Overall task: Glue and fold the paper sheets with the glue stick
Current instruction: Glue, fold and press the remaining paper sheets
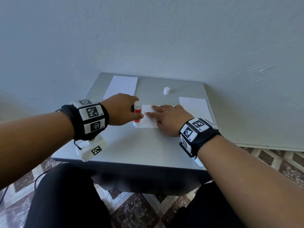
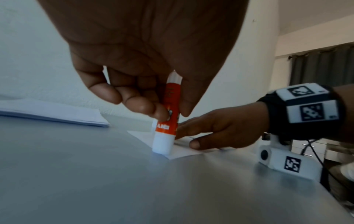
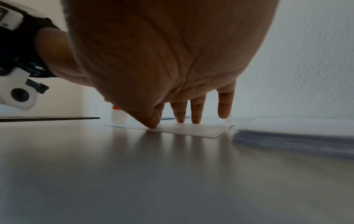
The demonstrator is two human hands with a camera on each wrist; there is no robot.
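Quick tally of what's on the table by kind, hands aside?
Paper stacks: 2, far left and right
Single paper sheet: 1
Glue stick: 1
Loose cap: 1
Total: 5

Folded sheet (image 1: 148, 120) mid-table (image 1: 131, 148), glue stick (image 1: 137, 112) on its left edge, cap (image 1: 166, 90) behind, paper stacks (image 1: 120, 87) either side.

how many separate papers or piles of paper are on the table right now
3. One pile lies at the far left. Another pile lies on the right. A single small sheet sits in the middle, under the right hand. Sheets within each pile cannot be counted.
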